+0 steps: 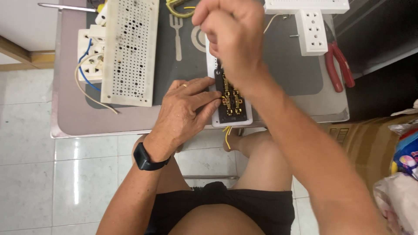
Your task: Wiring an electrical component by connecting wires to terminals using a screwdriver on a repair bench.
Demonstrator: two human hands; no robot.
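Right hand (233,37) fisted around a screwdriver (219,65) set on the open socket (231,104) at the bench (69,117) edge, left hand (187,109) pinching its side; a slipping tip could gouge contacts or fingers.

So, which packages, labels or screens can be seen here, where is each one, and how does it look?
Cardboard box: right of the table, brown, with dark print on its side.
Plastic packages: right edge, crinkled bags in blue, pink, yellow and white.
Wristwatch: on the left wrist, black; its screen faces away.
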